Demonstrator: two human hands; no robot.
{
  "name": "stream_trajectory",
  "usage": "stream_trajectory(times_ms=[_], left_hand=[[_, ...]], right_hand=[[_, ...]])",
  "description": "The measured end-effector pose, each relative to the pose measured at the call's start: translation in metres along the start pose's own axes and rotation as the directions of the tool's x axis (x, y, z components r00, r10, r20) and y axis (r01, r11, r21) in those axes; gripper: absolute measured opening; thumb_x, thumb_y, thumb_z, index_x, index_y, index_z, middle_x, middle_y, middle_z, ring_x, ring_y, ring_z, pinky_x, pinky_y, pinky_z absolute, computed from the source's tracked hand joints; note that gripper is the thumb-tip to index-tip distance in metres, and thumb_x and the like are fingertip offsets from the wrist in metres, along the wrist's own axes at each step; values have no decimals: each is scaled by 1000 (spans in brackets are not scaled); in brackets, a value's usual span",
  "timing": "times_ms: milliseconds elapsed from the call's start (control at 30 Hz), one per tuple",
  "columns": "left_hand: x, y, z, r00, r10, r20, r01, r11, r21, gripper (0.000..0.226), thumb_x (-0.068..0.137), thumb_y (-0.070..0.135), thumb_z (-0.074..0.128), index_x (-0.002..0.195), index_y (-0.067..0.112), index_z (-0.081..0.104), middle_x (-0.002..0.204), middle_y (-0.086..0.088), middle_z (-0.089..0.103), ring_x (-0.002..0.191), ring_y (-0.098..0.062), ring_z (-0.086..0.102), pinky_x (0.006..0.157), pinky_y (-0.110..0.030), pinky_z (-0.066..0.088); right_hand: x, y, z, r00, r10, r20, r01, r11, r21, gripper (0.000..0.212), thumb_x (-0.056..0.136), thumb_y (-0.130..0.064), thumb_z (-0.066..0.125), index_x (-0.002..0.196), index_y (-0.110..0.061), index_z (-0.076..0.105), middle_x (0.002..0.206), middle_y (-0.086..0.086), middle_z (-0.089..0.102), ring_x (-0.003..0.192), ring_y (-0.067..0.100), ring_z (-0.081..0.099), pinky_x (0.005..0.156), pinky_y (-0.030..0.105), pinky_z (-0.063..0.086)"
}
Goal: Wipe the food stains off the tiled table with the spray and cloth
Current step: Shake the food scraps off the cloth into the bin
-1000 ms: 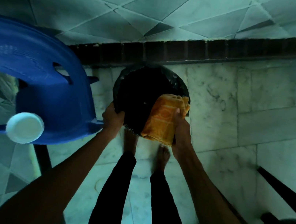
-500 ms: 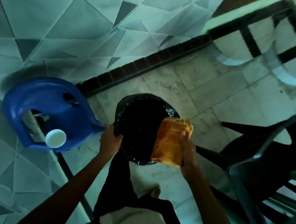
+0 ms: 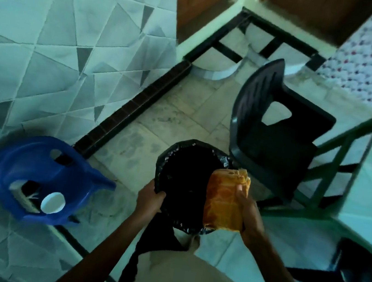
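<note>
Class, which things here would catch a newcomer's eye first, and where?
The orange cloth, gripped by the right hand, sits at the right rim of the black-lined bin in the centre, whose left rim the left hand holds. A bright blue chair is at the left.

A black-lined bin [image 3: 186,177] is seen over the marble floor [image 3: 159,117], with a blue plastic chair [image 3: 19,164] at its left and a dark plastic chair [image 3: 276,142] at its right.

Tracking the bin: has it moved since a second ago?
Yes. The black bin has drawn away from the blue chair, rightward toward the dark chair.
</note>
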State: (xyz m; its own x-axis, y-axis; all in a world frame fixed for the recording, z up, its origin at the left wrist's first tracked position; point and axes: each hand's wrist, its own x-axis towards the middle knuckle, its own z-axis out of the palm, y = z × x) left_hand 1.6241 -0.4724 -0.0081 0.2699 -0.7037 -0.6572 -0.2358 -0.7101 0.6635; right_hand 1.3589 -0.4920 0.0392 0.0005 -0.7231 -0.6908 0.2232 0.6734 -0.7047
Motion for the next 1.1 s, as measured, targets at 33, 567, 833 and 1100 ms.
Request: stream_trajectory(times_ms=[33,567,833,1100], left_hand=[[-9,3,15,1000,6,25,-7,1000,28,44,75,31,57,119,36,58,108,-1,67,96,-26,67,82,-51,58],[-66,37,155,979,21,204,-66,974,215,47,83,22,63,129,25,57,113,-9,67,91,-26,68,64,-35,62],[-69,1,265,996,-30,82,3,951,308,67,69,32,59,134,19,54,114,-9,66,98,-31,66,83,-48,59],[-148,0,385,979,-193,-66,203,955,216,64,91,18,62,149,12,36,138,-17,53,109,-34,61,90,-45,55]], right_hand=[[-11,4,-18,1000,-8,-29,9,1000,28,50,93,-48,53,128,-12,57,118,21,70,105,41,69,92,63,53],[-77,15,-170,973,-74,-220,132,957,260,41,102,-43,48,126,-12,59,115,15,73,101,35,72,73,45,62],[-65,-33,-293,990,-104,-91,118,979,166,42,99,-45,52,130,-16,56,120,16,71,107,37,70,90,56,56],[-43,-95,-411,989,-92,119,98,994,-52,32,98,-34,59,125,-17,58,115,10,72,100,29,73,82,49,60]])
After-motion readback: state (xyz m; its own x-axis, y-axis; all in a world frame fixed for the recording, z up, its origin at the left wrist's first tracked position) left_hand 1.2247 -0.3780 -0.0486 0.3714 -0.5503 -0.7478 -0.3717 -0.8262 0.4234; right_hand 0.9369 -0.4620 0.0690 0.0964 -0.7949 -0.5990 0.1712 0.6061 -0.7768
